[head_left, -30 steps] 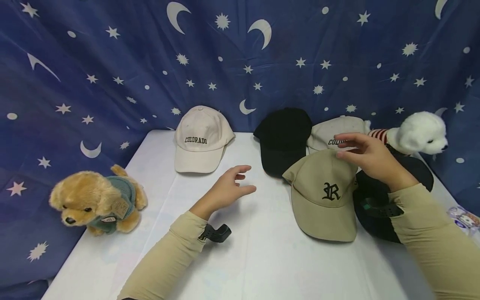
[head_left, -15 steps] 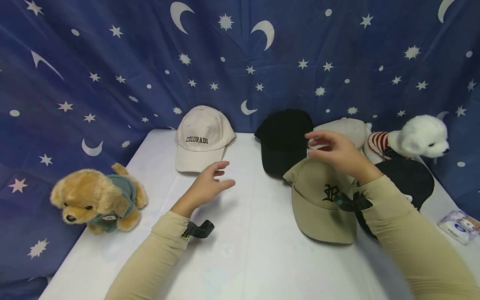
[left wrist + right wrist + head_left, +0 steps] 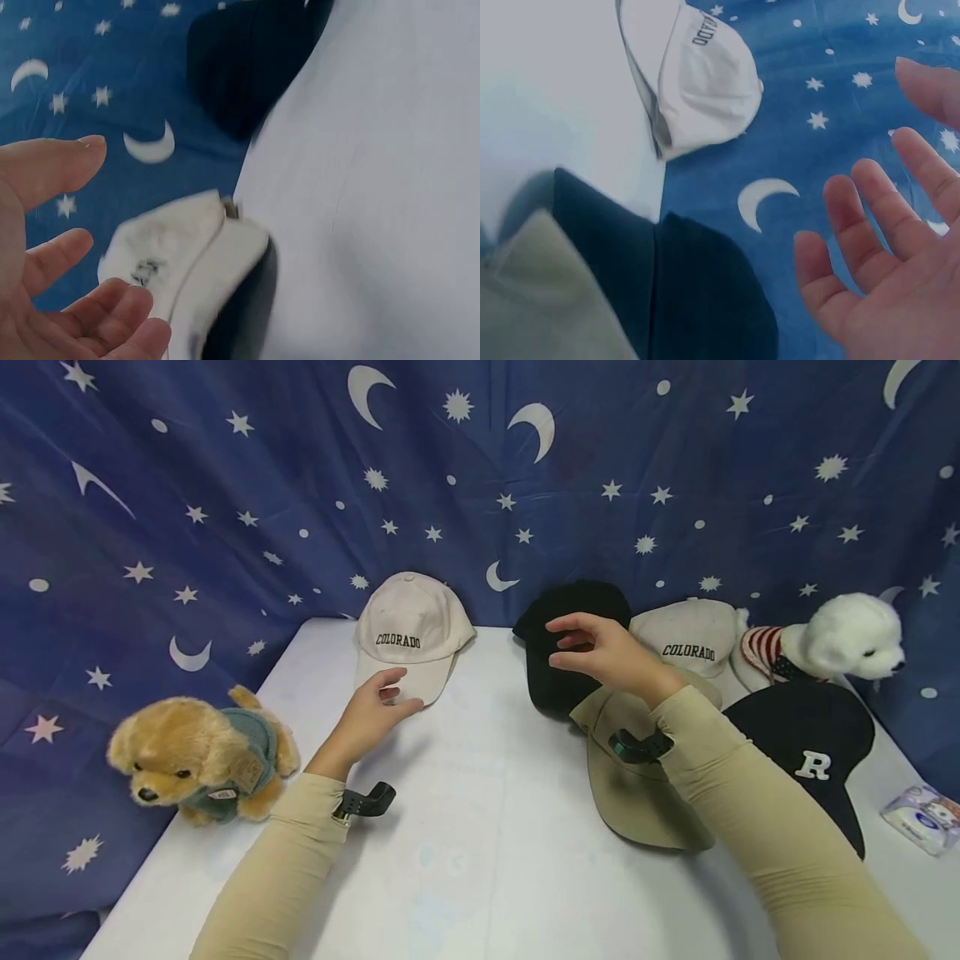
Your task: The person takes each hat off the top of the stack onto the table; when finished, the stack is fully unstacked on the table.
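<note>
My left hand (image 3: 369,718) hovers in front of the cream COLORADO cap (image 3: 411,622), its fingertips overlapping the brim in the head view. The fingers are relaxed and hold nothing. My right hand (image 3: 607,652) hangs over the plain black cap (image 3: 551,685), fingers loosely bent with nothing between them. Under the right wrist lies a khaki cap (image 3: 637,806), its lettering hidden by the arm and wrist camera. In the left wrist view the cream cap (image 3: 169,236) shows beyond the fingers. The right wrist view has the black cap (image 3: 705,300) below and left of the palm.
Further right are a second COLORADO cap (image 3: 686,631), a black cap with a white R (image 3: 810,727), a white plush dog (image 3: 855,635) and a small packet (image 3: 926,818). A tan plush dog (image 3: 176,747) stands at the left. A star-patterned curtain (image 3: 300,468) backs the white table (image 3: 450,893).
Both hands have moved left. The right hand passed from the khaki cap's top to over the plain black cap, and the left reached the cream cap's brim. The caps stay put.
</note>
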`<move>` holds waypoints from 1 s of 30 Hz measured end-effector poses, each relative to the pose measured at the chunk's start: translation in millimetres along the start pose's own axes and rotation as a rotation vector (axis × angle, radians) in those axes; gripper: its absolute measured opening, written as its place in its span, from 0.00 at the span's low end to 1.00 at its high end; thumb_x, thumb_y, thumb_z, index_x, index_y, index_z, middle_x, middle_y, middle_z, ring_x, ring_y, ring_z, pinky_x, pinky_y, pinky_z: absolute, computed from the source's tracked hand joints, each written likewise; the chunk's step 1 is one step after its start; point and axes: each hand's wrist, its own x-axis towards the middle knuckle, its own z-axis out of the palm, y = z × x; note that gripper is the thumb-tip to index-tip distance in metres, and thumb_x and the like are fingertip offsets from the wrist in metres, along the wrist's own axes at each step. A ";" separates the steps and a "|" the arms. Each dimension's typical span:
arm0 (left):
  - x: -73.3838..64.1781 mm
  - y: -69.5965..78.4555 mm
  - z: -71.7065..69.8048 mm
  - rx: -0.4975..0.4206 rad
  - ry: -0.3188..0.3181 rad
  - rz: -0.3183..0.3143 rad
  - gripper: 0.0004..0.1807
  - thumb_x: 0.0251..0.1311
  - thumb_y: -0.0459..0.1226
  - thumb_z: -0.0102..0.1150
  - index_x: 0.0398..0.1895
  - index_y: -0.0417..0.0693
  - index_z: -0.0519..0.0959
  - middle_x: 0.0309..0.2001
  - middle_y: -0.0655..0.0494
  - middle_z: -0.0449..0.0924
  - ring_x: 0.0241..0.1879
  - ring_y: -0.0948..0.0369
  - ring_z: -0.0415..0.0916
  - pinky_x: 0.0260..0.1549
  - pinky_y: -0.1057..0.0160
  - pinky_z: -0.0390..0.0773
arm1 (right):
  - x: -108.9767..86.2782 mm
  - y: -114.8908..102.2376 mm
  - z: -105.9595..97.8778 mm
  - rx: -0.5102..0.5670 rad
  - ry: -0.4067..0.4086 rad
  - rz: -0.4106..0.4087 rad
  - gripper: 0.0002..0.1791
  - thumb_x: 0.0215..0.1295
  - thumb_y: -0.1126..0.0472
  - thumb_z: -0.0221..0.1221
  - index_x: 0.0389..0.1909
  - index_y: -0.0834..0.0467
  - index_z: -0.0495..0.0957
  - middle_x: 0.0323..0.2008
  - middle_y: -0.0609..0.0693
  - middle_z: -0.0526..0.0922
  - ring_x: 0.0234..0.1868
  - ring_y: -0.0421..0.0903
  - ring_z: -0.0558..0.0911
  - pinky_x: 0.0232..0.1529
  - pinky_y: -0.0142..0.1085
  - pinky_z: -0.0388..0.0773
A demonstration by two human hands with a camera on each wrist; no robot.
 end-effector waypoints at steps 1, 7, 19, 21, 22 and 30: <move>1.4 -2.7 -2.8 0.007 0.016 -0.008 0.38 0.63 0.41 0.66 0.74 0.42 0.64 0.72 0.40 0.62 0.69 0.45 0.61 0.63 0.46 0.67 | 3.7 -1.3 3.2 -0.005 -0.005 0.003 0.27 0.65 0.63 0.66 0.65 0.62 0.73 0.63 0.56 0.73 0.59 0.53 0.75 0.59 0.46 0.72; 9.7 -16.1 -17.6 0.011 0.070 -0.033 0.38 0.65 0.42 0.64 0.74 0.41 0.61 0.73 0.40 0.60 0.71 0.44 0.58 0.66 0.46 0.63 | 24.3 -10.6 20.4 -0.029 -0.008 0.003 0.28 0.64 0.62 0.66 0.65 0.61 0.73 0.64 0.56 0.73 0.59 0.54 0.75 0.60 0.51 0.72; 33.9 -37.8 -29.2 -0.015 0.134 -0.112 0.41 0.66 0.45 0.63 0.77 0.41 0.57 0.76 0.42 0.54 0.74 0.44 0.52 0.69 0.49 0.58 | 57.5 -7.8 50.6 0.033 -0.042 0.043 0.30 0.65 0.60 0.66 0.67 0.60 0.71 0.63 0.54 0.72 0.57 0.52 0.73 0.58 0.47 0.74; 37.4 -42.3 -29.5 -0.031 0.149 -0.126 0.42 0.66 0.45 0.64 0.77 0.42 0.57 0.76 0.41 0.53 0.74 0.44 0.52 0.69 0.49 0.57 | 61.3 -7.5 55.1 0.043 -0.043 0.045 0.30 0.65 0.60 0.65 0.67 0.59 0.71 0.62 0.55 0.72 0.55 0.52 0.74 0.57 0.46 0.74; 39.4 -44.7 -29.5 -0.039 0.159 -0.131 0.42 0.65 0.45 0.64 0.77 0.43 0.57 0.76 0.41 0.53 0.74 0.44 0.52 0.70 0.50 0.57 | 63.2 -7.3 57.0 0.046 -0.043 0.046 0.30 0.65 0.60 0.65 0.67 0.59 0.71 0.62 0.54 0.73 0.55 0.52 0.74 0.56 0.46 0.74; 48.3 -55.5 -26.8 -0.097 0.206 -0.152 0.41 0.65 0.40 0.65 0.77 0.42 0.57 0.76 0.39 0.51 0.74 0.44 0.50 0.70 0.51 0.56 | 78.9 -3.7 69.1 0.077 -0.051 0.054 0.29 0.66 0.59 0.65 0.67 0.58 0.71 0.64 0.53 0.72 0.55 0.52 0.75 0.56 0.46 0.75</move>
